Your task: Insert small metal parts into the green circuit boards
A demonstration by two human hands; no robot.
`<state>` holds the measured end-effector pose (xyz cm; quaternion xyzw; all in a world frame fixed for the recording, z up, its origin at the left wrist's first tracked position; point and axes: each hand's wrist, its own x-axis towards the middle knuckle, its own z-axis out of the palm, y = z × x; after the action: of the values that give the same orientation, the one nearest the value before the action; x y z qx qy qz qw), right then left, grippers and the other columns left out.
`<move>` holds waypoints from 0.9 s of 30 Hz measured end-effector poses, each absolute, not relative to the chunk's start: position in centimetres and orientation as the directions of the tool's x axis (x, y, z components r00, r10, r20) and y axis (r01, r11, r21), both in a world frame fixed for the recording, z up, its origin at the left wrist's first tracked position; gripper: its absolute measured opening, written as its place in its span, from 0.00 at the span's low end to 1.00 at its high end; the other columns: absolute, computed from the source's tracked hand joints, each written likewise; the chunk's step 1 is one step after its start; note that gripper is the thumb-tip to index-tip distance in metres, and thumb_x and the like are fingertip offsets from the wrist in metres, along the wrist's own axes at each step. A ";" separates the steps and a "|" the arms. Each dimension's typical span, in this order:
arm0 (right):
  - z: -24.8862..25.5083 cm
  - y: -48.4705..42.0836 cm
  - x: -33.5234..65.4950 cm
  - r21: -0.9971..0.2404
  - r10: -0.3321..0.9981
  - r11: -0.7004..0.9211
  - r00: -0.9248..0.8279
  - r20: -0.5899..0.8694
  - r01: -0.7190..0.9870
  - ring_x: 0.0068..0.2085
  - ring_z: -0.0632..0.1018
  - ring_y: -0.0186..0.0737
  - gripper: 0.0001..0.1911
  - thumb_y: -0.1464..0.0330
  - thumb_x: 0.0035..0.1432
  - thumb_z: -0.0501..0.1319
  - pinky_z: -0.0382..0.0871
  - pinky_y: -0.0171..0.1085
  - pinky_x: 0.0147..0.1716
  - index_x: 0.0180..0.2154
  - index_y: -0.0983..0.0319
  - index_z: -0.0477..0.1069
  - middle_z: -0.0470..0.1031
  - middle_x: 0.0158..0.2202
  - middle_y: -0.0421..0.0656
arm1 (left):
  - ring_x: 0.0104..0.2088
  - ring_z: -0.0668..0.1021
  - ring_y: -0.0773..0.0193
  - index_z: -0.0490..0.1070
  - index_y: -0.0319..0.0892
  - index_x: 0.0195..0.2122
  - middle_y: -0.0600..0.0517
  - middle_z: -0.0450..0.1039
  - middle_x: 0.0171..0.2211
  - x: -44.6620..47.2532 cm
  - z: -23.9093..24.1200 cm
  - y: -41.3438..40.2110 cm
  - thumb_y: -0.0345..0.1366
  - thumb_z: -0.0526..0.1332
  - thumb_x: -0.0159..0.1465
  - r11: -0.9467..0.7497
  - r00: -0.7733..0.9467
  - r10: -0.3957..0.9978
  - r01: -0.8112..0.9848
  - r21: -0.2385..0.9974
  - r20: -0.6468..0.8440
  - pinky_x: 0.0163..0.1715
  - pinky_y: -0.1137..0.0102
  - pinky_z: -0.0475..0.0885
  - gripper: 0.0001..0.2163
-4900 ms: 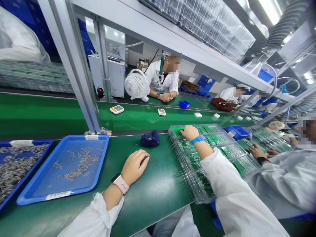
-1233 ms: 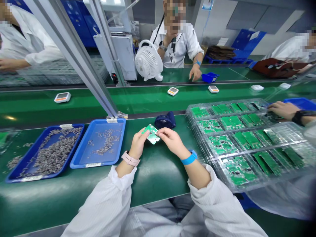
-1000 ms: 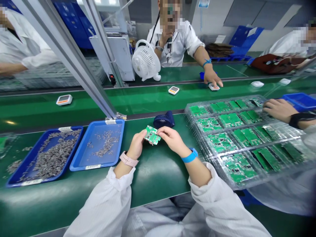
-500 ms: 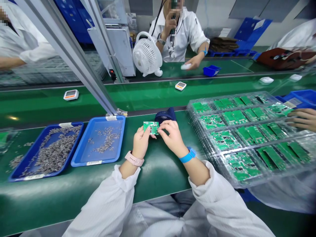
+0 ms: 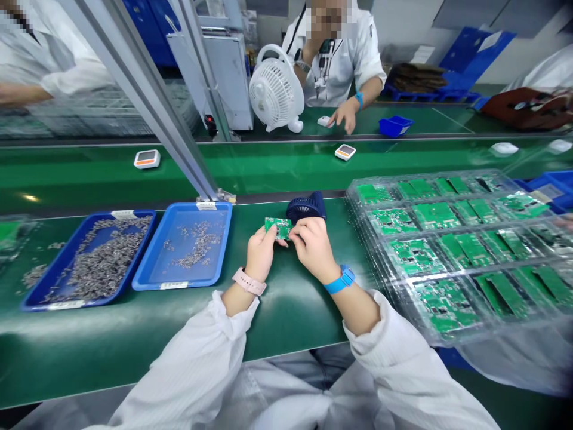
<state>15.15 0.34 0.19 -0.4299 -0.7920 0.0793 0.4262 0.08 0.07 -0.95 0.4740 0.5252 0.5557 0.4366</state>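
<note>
A small green circuit board (image 5: pixel 278 227) is held up over the green bench, tilted towards me. My left hand (image 5: pixel 261 249) grips its left end, thumb on the face and fingers beneath. At the board's right edge, my right hand (image 5: pixel 312 246) has thumb and forefinger pinched together; whether a tiny part sits between them I cannot make out. Just behind my hands stands a dark blue fan (image 5: pixel 306 207). To the left lie two blue trays of small metal parts: a full one (image 5: pixel 27 303) and a sparsely filled one (image 5: pixel 139 276).
Clear plastic trays (image 5: pixel 388 298) with green circuit boards in compartments are stacked at my right. A metal post (image 5: pixel 147 101) slants up at the left. Across the bench are a white fan (image 5: pixel 276 92), a small white-and-orange device (image 5: pixel 345 152) and a co-worker's hand (image 5: pixel 346 114).
My view has shifted slightly. Both hands still hold at the board, with my right fingertips closer together. The co-worker's hand at the right-hand trays has drawn back; the one opposite has set a white object down.
</note>
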 end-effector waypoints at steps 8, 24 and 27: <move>-0.5 0.4 14.5 -0.539 0.781 0.588 -0.249 0.573 0.604 0.45 0.71 0.44 0.10 0.72 0.65 0.55 0.65 0.46 0.49 0.34 0.59 0.73 0.74 0.38 0.46 | 0.36 0.78 0.60 0.75 0.41 0.19 0.48 0.78 0.32 0.0 -1.3 0.2 0.44 0.58 0.65 -0.037 -0.202 0.979 0.007 0.999 0.037 0.46 0.66 0.69 0.20; 0.3 1.1 21.8 -0.254 0.953 -0.146 0.204 0.223 0.956 0.39 0.80 0.47 0.18 0.79 0.60 0.51 0.70 0.40 0.35 0.46 0.65 0.75 0.75 0.49 0.57 | 0.30 0.76 0.60 0.76 0.41 0.19 0.49 0.77 0.22 -0.2 -0.8 0.4 0.47 0.59 0.63 0.034 -0.240 0.970 -0.060 0.998 -0.048 0.35 0.67 0.68 0.19; 0.4 1.0 21.9 -0.344 0.968 -0.049 0.130 0.216 0.938 0.40 0.80 0.47 0.16 0.77 0.59 0.54 0.71 0.41 0.40 0.44 0.61 0.77 0.78 0.46 0.51 | 0.29 0.76 0.60 0.75 0.42 0.19 0.49 0.76 0.21 -0.3 -0.8 0.5 0.47 0.59 0.63 0.040 -0.238 0.969 -0.083 0.996 -0.059 0.34 0.67 0.67 0.19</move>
<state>21.86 0.99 0.40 -0.7232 -0.6587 0.0367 0.2044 -0.26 0.51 -0.83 0.4032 0.5495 0.5633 0.4672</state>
